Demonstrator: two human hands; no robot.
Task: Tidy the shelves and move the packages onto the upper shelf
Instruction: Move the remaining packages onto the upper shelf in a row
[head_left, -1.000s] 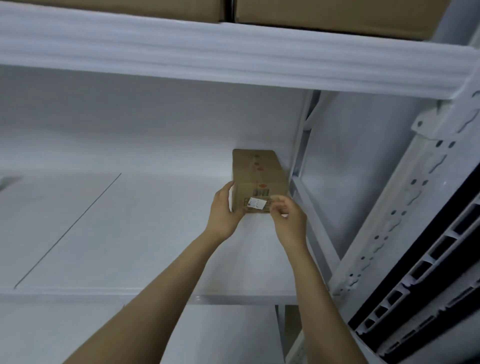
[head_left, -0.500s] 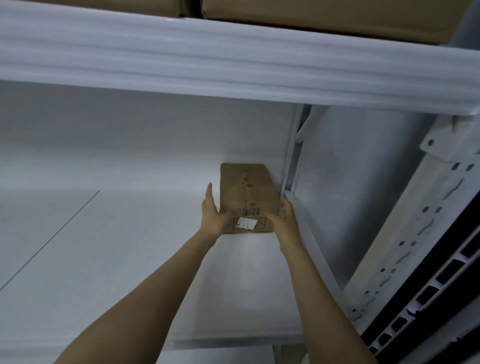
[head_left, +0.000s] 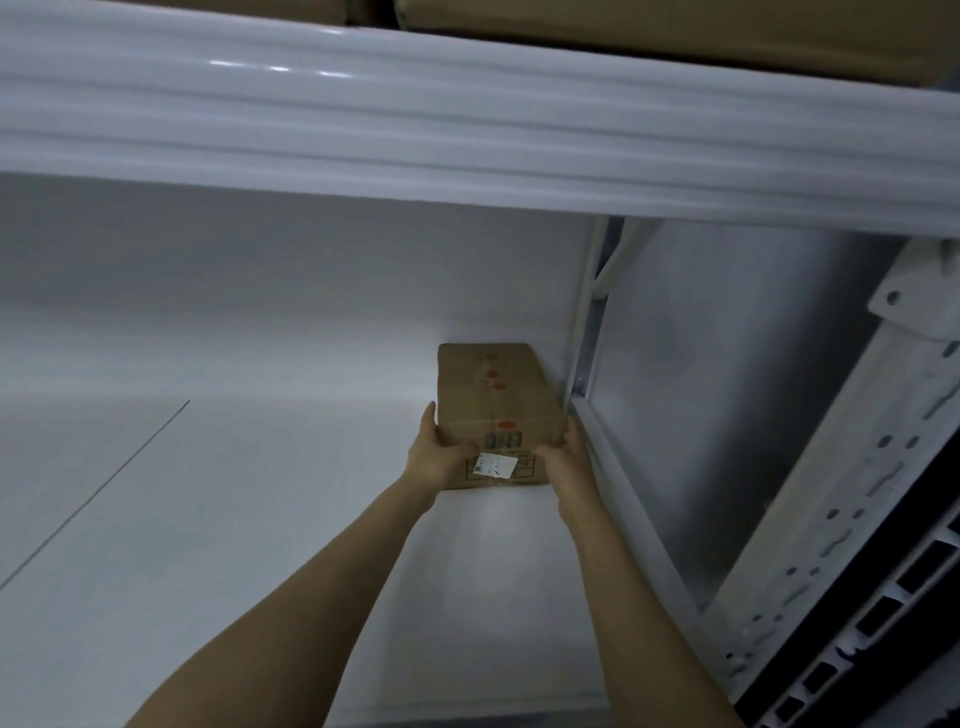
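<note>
A small brown cardboard package (head_left: 496, 395) with red dots and a white label lies on the white shelf board (head_left: 234, 519), deep in its back right corner beside the upright. My left hand (head_left: 434, 457) clasps the package's near left edge, thumb across the front face. My right hand (head_left: 566, 457) grips its near right corner. Both arms reach in from below. Above, the front beam of the upper shelf (head_left: 467, 119) crosses the whole view, with large brown boxes (head_left: 649, 31) resting on it.
A white perforated upright post (head_left: 857, 493) and a diagonal brace stand at the right. A thin seam (head_left: 93, 493) runs across the shelf board on the left. The white back wall closes the shelf behind the package.
Both hands have gone from fingering the label end to clasping the package's two near sides. The view has shifted lower and nearer, with the package still in its corner.
</note>
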